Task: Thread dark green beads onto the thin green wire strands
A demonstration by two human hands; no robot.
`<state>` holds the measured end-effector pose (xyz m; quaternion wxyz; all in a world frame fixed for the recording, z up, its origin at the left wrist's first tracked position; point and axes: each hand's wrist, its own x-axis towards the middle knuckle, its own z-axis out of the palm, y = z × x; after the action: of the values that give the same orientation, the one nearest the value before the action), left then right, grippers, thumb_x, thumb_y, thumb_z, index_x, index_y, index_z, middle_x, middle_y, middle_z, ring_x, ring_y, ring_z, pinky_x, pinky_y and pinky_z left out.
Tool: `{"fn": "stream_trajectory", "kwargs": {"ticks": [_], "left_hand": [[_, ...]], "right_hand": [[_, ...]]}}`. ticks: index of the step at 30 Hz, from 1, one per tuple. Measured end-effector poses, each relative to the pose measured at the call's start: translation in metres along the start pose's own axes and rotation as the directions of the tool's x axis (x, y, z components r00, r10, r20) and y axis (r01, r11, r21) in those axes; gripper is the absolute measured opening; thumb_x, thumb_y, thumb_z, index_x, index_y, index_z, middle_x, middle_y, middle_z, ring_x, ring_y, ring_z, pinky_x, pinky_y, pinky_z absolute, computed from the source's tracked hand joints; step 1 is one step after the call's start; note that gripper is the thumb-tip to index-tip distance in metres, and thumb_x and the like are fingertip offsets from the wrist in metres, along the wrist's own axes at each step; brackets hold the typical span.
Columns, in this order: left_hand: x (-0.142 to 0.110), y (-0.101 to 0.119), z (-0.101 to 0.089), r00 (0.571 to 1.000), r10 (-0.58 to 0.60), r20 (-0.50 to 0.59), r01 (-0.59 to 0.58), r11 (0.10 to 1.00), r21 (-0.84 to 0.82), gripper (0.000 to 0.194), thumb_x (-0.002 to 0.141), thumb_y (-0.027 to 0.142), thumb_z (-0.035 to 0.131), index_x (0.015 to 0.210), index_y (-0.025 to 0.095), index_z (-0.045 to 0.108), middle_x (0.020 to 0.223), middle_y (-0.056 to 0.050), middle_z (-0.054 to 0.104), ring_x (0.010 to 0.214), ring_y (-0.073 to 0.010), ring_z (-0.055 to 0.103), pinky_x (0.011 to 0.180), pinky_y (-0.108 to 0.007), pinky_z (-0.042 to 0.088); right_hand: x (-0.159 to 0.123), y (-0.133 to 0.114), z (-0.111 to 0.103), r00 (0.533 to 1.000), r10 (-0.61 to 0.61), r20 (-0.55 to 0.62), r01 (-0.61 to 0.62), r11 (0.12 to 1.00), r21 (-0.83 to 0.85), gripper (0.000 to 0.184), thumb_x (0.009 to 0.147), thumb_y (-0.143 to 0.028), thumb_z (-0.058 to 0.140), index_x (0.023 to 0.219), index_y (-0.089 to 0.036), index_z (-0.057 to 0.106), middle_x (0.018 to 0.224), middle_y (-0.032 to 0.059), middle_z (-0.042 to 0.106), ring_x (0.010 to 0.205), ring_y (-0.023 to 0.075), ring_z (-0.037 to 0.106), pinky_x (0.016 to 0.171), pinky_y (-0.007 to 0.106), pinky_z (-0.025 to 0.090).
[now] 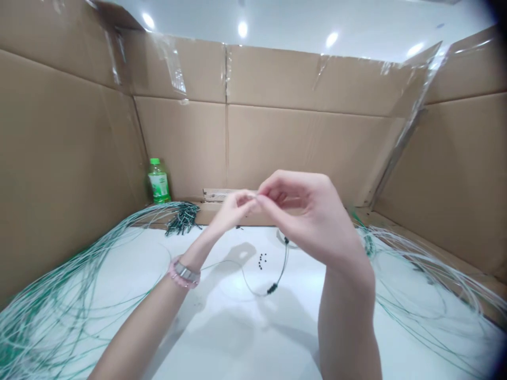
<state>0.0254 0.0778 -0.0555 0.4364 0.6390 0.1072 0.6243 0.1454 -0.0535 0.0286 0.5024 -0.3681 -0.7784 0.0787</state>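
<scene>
Right forearm (346,327) and left forearm (138,332) come up from the bottom of the view, both bare. Pink beaded bracelet (178,277) and silver band (186,272) sit on the left wrist. Left hand (233,211) and right hand (301,211) are raised above the table, fingertips meeting in the middle. Both are in a tight pinch, thumb against fingers, nearly shut. Whatever they pinch is too thin to make out, maybe a strand of line, cannot tell. Right hand's other fingers are curled loosely.

Below the hands, a thin clear line (247,282) lies in a loop on the white table (222,338), with a short black section (272,288) on it and a black piece at its top (285,240). Just beside the loop are about 5 small black beads (262,260). Cannot tell if the loop reaches the hands.

2 big heaps of green-and-white strands lie at the sides: left heap (51,311), right heap (428,287). Behind the left hand, a bunch of black-tipped strands (182,219) sits at the table's back edge. Green-capped plastic bottle (159,182) stands upright in the back left corner. Cardboard walls (309,142), taped at the seams, surround the table on 3 sides.
</scene>
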Motion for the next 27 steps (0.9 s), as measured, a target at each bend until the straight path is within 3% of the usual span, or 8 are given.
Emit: {"fn": "stream_trajectory", "kwargs": {"ticks": [2,4,8,12,17,27], "left_hand": [[0.006,0.029,-0.002,0.998,-0.058,-0.022,0.057,0.998,-0.023,0.016,0.076,0.03,0.069,0.08,0.015,0.066,0.069,0.0,0.064,0.063,-0.0074,0.059,0.062,-0.019,0.051],[0.006,0.059,0.001,0.988,-0.071,-0.137,0.043,0.98,-0.195,0.015,0.072,0.026,0.072,0.079,0.015,0.065,0.073,0.003,0.063,0.063,-0.0031,0.059,0.064,-0.014,0.05],[-0.003,0.095,0.016,0.993,-0.053,-0.104,0.015,0.941,-0.338,0.012,0.071,0.022,0.073,0.077,0.016,0.065,0.072,0.005,0.063,0.061,-0.0011,0.059,0.063,-0.01,0.05],[-0.009,0.101,0.025,0.997,-0.051,-0.063,0.029,0.948,-0.317,0.01,0.071,0.022,0.073,0.075,0.017,0.065,0.072,0.004,0.065,0.062,-0.0025,0.06,0.066,-0.011,0.052],[-0.011,0.102,0.026,0.999,-0.039,-0.002,0.036,0.949,-0.314,0.013,0.068,0.024,0.076,0.074,0.018,0.066,0.072,0.005,0.066,0.063,-0.0026,0.06,0.065,-0.01,0.053],[-0.013,0.104,0.027,0.998,-0.062,0.003,0.06,0.941,-0.334,0.015,0.066,0.024,0.078,0.073,0.019,0.066,0.07,0.005,0.066,0.059,-0.0019,0.061,0.06,-0.008,0.052]], "right_hand": [[0.004,0.002,0.008,0.986,-0.053,-0.16,0.061,0.997,0.04,0.009,0.08,-0.015,0.058,0.071,-0.017,0.059,0.065,-0.0044,0.059,0.061,0.0061,0.056,0.057,0.017,0.049],[0.007,0.004,0.017,0.96,-0.076,-0.27,0.098,0.993,0.068,0.009,0.08,-0.014,0.058,0.072,-0.018,0.058,0.069,-0.0036,0.06,0.066,0.0068,0.059,0.057,0.016,0.051],[0.009,0.001,0.033,0.935,-0.106,-0.339,0.169,0.972,0.164,0.007,0.082,-0.013,0.057,0.077,-0.018,0.057,0.086,0.0002,0.065,0.084,0.0112,0.065,0.063,0.02,0.057],[0.007,-0.004,0.034,0.905,-0.111,-0.411,0.21,0.956,0.203,0.01,0.08,-0.011,0.059,0.076,-0.019,0.057,0.089,0.0016,0.066,0.082,0.0118,0.066,0.07,0.024,0.059],[0.005,-0.011,0.026,0.928,-0.079,-0.364,0.154,0.971,0.181,0.013,0.079,-0.01,0.06,0.073,-0.021,0.059,0.086,0.002,0.066,0.082,0.0139,0.066,0.069,0.027,0.061],[0.003,-0.012,0.024,0.92,-0.133,-0.368,0.178,0.98,0.09,0.013,0.077,-0.008,0.061,0.073,-0.02,0.062,0.087,0.0038,0.068,0.081,0.0152,0.067,0.064,0.025,0.061]]}}
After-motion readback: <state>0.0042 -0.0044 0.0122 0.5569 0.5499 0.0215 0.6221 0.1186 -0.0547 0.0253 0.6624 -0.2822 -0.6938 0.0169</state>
